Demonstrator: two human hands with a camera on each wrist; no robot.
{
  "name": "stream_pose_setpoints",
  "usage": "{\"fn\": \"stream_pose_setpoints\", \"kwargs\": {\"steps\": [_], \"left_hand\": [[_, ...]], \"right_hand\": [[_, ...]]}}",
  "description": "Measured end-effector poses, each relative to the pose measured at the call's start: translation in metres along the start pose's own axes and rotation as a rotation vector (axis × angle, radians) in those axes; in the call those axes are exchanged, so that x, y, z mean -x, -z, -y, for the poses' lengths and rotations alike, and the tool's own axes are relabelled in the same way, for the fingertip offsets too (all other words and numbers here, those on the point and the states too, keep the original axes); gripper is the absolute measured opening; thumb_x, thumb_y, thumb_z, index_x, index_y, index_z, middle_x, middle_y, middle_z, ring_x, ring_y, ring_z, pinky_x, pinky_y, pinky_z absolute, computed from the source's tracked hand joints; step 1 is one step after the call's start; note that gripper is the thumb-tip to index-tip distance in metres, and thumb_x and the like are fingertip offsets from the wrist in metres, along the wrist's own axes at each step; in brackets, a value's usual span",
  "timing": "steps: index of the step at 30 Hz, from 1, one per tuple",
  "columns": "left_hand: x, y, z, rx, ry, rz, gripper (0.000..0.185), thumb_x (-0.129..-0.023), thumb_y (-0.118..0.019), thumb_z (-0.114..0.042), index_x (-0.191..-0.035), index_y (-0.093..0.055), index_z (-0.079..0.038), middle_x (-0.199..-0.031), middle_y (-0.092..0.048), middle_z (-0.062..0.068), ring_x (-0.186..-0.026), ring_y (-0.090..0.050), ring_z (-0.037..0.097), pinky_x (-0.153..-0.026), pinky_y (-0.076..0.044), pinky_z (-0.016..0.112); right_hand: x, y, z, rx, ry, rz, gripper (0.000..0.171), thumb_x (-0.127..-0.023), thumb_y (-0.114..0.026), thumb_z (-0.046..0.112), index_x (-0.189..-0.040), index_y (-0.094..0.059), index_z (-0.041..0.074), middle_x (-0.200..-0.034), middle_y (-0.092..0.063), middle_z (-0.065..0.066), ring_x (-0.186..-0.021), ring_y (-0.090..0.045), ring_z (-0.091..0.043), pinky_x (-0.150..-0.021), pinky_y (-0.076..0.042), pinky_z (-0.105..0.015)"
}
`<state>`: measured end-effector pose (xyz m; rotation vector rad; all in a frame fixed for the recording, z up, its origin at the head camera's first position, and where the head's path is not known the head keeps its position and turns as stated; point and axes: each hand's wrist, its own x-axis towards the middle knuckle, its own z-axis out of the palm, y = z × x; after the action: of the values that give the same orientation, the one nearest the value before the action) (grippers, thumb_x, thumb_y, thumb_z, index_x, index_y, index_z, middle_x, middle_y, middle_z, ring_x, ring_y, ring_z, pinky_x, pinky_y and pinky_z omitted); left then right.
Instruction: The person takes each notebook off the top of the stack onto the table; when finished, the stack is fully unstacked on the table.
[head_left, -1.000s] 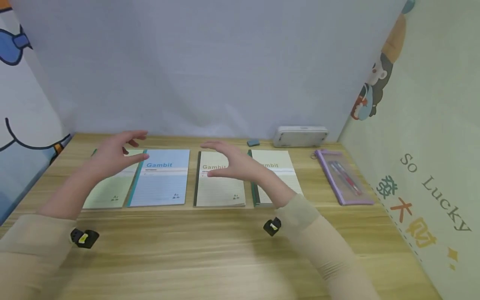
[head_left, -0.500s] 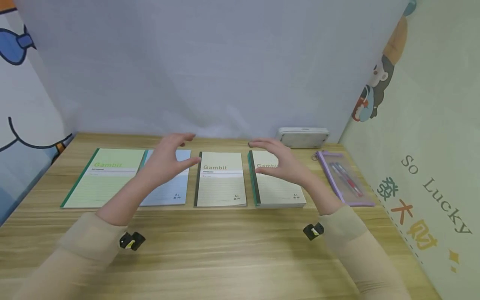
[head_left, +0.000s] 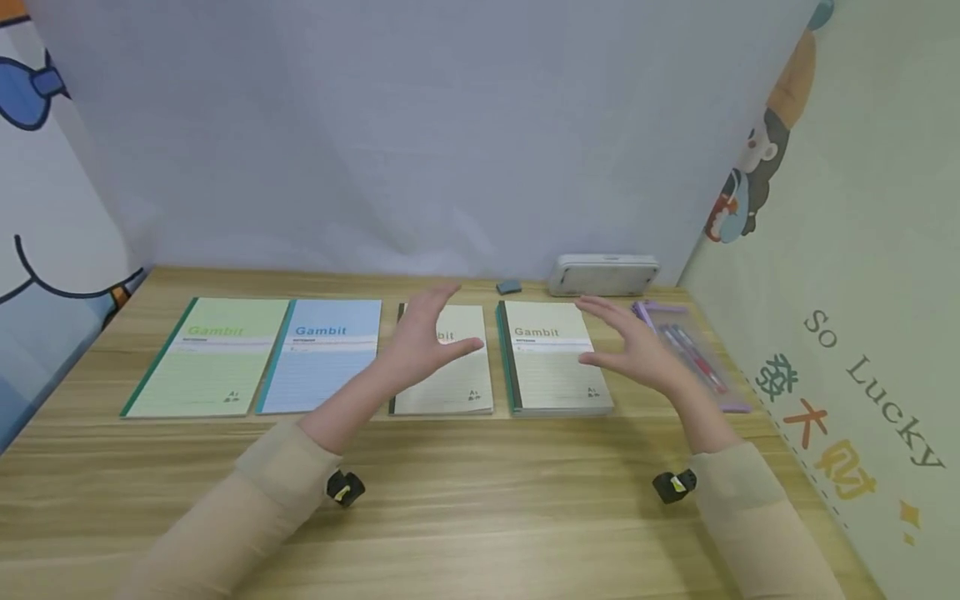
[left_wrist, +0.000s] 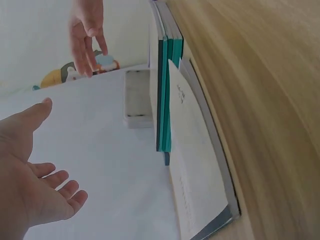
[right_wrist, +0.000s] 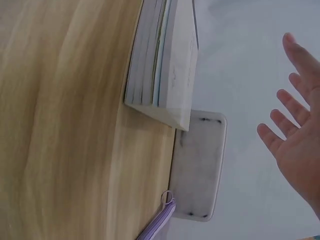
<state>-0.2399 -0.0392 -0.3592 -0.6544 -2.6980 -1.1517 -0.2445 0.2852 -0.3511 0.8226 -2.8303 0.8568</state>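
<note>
In the head view my left hand (head_left: pixel 420 346) hovers above a cream notebook (head_left: pixel 442 400), covering part of its cover title. Its thumb and fingers are spread apart with nothing between them. My right hand (head_left: pixel 633 350) hangs in the air just right of a stack of notebooks (head_left: pixel 551 367) topped by a cream one, its fingers also spread and holding nothing. A green notebook (head_left: pixel 213 358) and a blue notebook (head_left: pixel 322 367) lie flat side by side at the left. The right wrist view shows the layered page edges of the stack (right_wrist: pixel 150 65).
Behind the stack stand a small grey eraser-like block (head_left: pixel 508 287) and a white case (head_left: pixel 603 275). A purple-edged clear pouch (head_left: pixel 675 317) with pens lies at the right, partly behind my right hand. A printed wall panel (head_left: pixel 855 333) borders the table's right side.
Both hands have moved rightward: the left from over the green and blue notebooks to the single cream one, the right from that notebook past the stack. The notebooks stay put.
</note>
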Motion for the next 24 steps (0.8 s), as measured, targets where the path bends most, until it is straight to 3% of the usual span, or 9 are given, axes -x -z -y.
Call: {"fn": "stream_pose_setpoints", "kwargs": {"steps": [5,12,18,24], "left_hand": [[-0.007,-0.022,0.000,0.075,0.035,0.072,0.091,-0.072,-0.065,-0.054,-0.141,-0.023,-0.014,-0.144,-0.026,0.004,-0.133,-0.022,0.024,-0.105,-0.025,0.042],[-0.019,-0.057,0.007,0.186,0.086,0.180,0.094,-0.071,-0.070,-0.046,-0.143,-0.016,-0.017,-0.147,-0.020,0.003,-0.134,-0.019,0.023,-0.106,-0.023,0.044],[-0.030,-0.083,0.011,0.158,0.089,0.236,0.099,-0.070,-0.072,-0.042,-0.144,-0.013,-0.013,-0.148,-0.015,0.006,-0.135,-0.017,0.023,-0.107,-0.020,0.040],[-0.039,-0.096,0.012,0.060,0.093,0.296,0.103,-0.070,-0.072,-0.045,-0.144,-0.010,-0.010,-0.149,-0.013,0.009,-0.135,-0.015,0.024,-0.108,-0.018,0.037]], "right_hand": [[0.009,-0.002,-0.019,-0.011,-0.076,0.023,0.076,-0.075,-0.069,0.037,-0.139,-0.031,0.022,-0.146,-0.022,-0.001,-0.132,-0.022,-0.031,-0.100,-0.021,-0.059],[0.012,-0.009,-0.043,-0.030,-0.145,0.105,0.084,-0.075,-0.069,0.039,-0.142,-0.021,0.025,-0.149,-0.012,-0.003,-0.135,-0.010,-0.032,-0.101,-0.016,-0.059],[0.012,-0.016,-0.059,-0.026,-0.142,0.156,0.088,-0.075,-0.069,0.037,-0.143,-0.018,0.017,-0.148,-0.011,-0.013,-0.134,-0.010,-0.036,-0.101,-0.016,-0.060],[0.011,-0.020,-0.070,-0.063,-0.187,0.223,0.089,-0.075,-0.069,0.040,-0.143,-0.019,0.013,-0.148,-0.013,-0.014,-0.133,-0.014,-0.037,-0.102,-0.019,-0.058]]}}
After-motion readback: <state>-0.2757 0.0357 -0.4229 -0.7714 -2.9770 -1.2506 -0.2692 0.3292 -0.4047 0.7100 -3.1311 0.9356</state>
